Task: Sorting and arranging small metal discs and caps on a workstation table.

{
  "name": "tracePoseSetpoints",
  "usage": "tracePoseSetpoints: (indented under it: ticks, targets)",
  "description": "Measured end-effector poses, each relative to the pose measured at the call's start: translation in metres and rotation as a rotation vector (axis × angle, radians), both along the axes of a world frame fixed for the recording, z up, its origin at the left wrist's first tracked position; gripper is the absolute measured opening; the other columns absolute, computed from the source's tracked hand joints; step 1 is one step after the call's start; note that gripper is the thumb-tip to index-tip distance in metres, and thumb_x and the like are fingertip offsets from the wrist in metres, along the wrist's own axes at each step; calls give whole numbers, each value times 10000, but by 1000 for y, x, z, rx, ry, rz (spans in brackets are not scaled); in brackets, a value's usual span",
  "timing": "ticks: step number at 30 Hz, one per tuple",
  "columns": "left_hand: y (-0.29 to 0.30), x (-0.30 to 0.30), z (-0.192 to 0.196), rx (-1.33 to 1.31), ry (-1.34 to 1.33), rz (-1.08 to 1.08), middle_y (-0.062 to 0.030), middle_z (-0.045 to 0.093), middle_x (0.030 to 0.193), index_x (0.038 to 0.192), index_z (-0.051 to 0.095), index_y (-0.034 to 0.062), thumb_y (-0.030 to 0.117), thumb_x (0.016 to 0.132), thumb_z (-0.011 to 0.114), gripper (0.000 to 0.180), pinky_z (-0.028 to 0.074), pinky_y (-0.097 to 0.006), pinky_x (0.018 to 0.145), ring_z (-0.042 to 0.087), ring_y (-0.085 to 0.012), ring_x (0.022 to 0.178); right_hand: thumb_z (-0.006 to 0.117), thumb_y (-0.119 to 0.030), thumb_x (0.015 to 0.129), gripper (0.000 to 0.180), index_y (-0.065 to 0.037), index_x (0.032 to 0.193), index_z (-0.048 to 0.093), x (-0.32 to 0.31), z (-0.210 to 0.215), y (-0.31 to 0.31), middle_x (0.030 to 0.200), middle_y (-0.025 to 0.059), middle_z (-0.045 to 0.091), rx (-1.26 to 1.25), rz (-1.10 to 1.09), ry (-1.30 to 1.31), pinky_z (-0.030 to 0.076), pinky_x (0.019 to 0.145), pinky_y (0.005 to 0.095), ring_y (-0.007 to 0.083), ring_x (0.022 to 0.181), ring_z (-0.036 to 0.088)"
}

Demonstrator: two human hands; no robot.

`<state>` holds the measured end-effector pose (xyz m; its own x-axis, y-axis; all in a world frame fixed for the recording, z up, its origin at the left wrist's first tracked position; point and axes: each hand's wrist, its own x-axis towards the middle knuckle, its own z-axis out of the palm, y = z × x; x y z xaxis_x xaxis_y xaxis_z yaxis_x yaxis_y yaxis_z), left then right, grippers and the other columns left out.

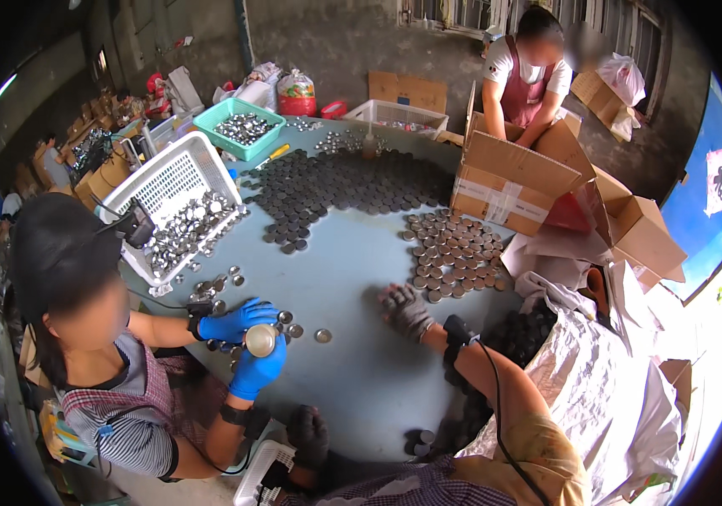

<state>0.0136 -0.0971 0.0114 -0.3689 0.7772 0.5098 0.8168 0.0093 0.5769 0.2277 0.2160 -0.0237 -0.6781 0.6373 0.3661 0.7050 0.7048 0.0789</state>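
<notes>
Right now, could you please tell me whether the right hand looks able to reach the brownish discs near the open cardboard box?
Probably yes: the gray-gloved right hand is close to the nearest brownish discs, and nothing visible stands between them.

Round brownish-silver discs (pixel 456 255), many, lying flat, closely clustered on the blue-grey table (pixel 359 257)

We have a passage across the middle of the counter (pixel 344 270) — dark discs (pixel 327 181) block its far side, brown discs (pixel 455 253) the right, a co-worker's blue gloves (pixel 247 320) the left — with a cardboard box (pixel 500 173) beyond the brown discs.
</notes>
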Motion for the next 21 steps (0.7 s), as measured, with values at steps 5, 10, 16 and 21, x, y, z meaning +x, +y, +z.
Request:
tracePoseSetpoints:
  ticks: [5,10,16,21]
  targets:
    - [2,-1,-8,66,26,-20,-128,595,777,806,571,52,8,726,557,92,469,-423,628,577,-324,704,567,-327,795,464,-108,1202,528,-8,20,-24,1305,107,465,-249,-52,174,271,1051,425,281,1254,381]
    - [1,2,-5,60,40,-45,-126,576,744,796,570,55,23,723,551,82,458,-428,617,560,-326,677,524,-319,818,398,-146,1175,551,-9,31,-32,1295,75,473,-218,-62,142,293,1036,404,263,1234,398]
    - [0,5,-9,53,21,-22,-145,574,739,798,573,52,58,778,524,53,455,-400,582,582,-320,657,567,-324,789,431,-114,1165,560,-8,42,-37,1292,92,484,-320,-84,202,288,1041,404,263,1239,396]
    - [3,4,-9,141,11,-38,-130,547,739,800,568,35,26,738,501,92,444,-377,613,543,-294,666,556,-334,803,433,-143,1191,546,-12,26,-33,1331,61,456,-337,-173,146,247,1064,398,248,1263,370]
